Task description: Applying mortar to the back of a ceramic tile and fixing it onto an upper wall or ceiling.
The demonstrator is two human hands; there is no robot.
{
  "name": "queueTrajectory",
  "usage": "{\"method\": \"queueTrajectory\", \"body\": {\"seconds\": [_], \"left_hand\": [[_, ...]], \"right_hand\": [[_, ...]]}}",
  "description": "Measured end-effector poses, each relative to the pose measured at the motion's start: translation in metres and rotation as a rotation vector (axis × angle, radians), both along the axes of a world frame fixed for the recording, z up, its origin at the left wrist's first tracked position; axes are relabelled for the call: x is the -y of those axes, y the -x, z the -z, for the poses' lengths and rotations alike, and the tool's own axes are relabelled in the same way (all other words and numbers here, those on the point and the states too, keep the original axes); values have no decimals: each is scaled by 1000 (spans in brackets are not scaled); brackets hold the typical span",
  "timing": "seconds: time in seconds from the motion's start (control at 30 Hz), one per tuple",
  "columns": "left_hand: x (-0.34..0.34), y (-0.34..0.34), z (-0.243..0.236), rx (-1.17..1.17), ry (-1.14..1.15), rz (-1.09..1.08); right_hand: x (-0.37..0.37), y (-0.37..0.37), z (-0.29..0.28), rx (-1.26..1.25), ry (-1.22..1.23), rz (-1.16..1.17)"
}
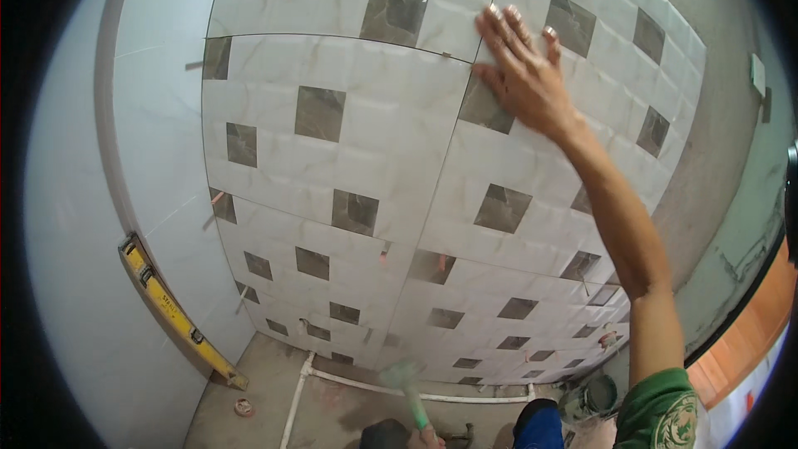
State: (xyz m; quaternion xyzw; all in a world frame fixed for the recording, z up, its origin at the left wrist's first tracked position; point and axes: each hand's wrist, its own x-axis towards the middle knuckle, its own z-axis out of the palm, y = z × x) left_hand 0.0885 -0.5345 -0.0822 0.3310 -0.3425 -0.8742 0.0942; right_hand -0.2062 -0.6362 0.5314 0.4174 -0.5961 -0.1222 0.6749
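My right hand (pixel 528 75) lies flat on the upper wall tiles, fingers spread, near a joint where tiles meet. Its arm reaches up from a green sleeve at the lower right. These large tiles (pixel 399 108) are white and marbled, with grey-brown squares. Low in the middle, my left hand (pixel 426 439) grips the green handle of a mallet; only part of this hand shows at the lower edge. The mallet's pale head (pixel 401 372) is blurred, in front of the lowest tiles. Whether it touches them I cannot tell. Small reddish spacers (pixel 441 263) stick out of some joints.
A yellow spirit level (pixel 179 316) leans against the plain white left wall. White pipe (pixel 299 399) runs over the bare floor, near a small roll (pixel 243 407). A bucket (pixel 600 393) stands at the lower right. Orange wooden boards (pixel 744 333) lie beyond the right-hand wall edge.
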Motion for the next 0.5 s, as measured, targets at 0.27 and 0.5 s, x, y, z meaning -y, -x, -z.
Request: {"method": "queueTrajectory", "body": {"seconds": [0.27, 0.5], "left_hand": [[8, -11, -9, 86, 242, 80], [19, -5, -42, -22, 715, 147]], "right_hand": [[-30, -7, 56, 186, -84, -9], [-188, 23, 71, 348, 355, 133]]}}
